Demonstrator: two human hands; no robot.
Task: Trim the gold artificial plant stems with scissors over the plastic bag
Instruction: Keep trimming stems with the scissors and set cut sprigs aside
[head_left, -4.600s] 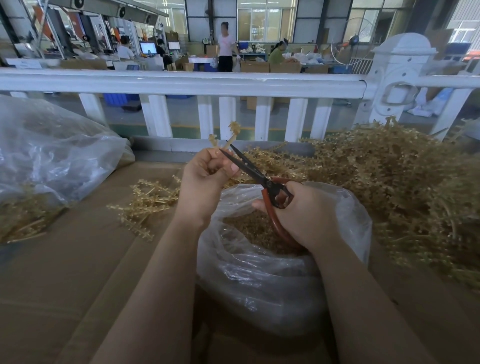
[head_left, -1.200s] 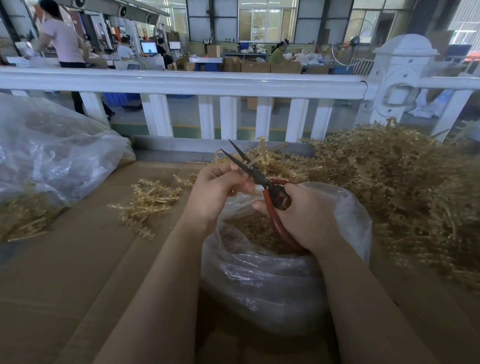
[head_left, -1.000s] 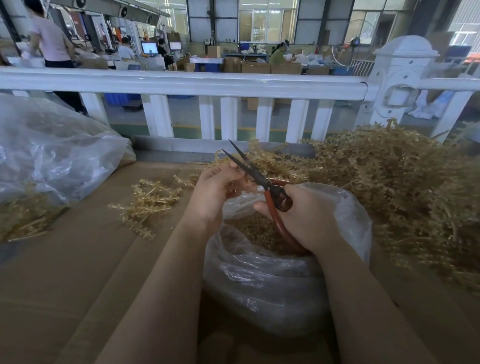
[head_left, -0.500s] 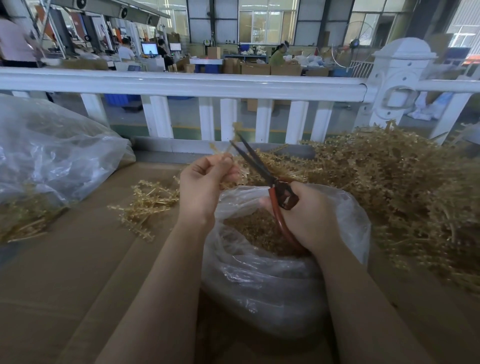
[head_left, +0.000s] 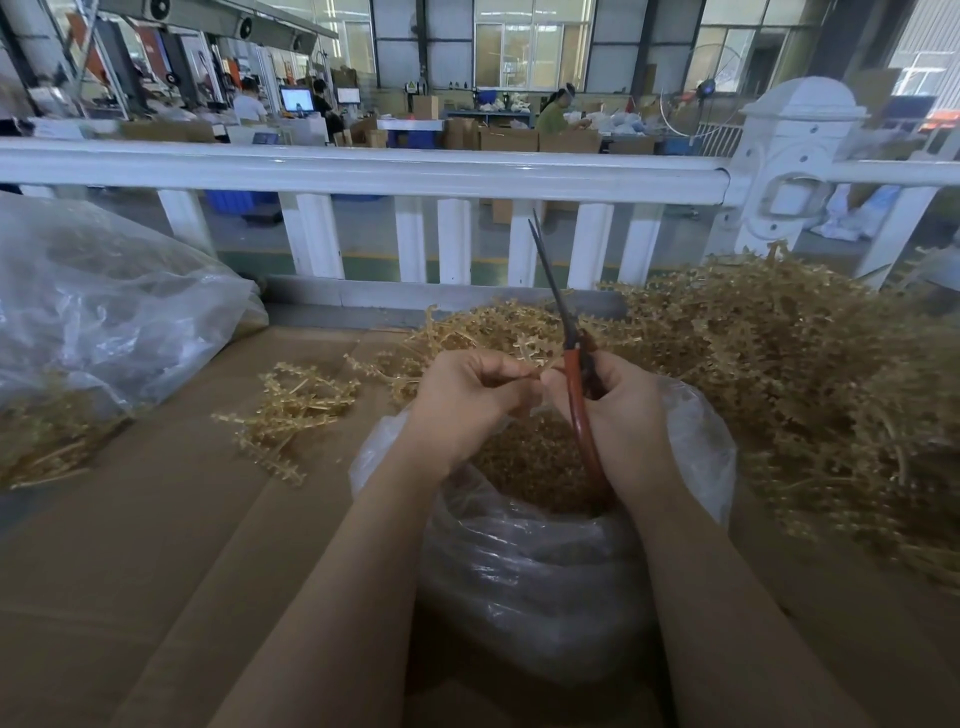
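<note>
My right hand (head_left: 621, 415) grips red-handled scissors (head_left: 574, 364); the dark blades are together and point up and away toward the railing. My left hand (head_left: 467, 402) pinches a small gold stem piece (head_left: 527, 358) just left of the scissor handles. Both hands hover over an open clear plastic bag (head_left: 524, 566) that holds gold trimmings (head_left: 524, 457).
A large heap of gold stems (head_left: 779, 374) fills the right side. A small bundle of gold stems (head_left: 293, 410) lies on the cardboard surface (head_left: 156, 545) to the left. Another clear bag (head_left: 104, 312) sits far left. A white railing (head_left: 363, 171) runs behind.
The scissors have swung from pointing up-left to pointing nearly straight up, and their blades have closed. My hands have come closer together over the bag.
</note>
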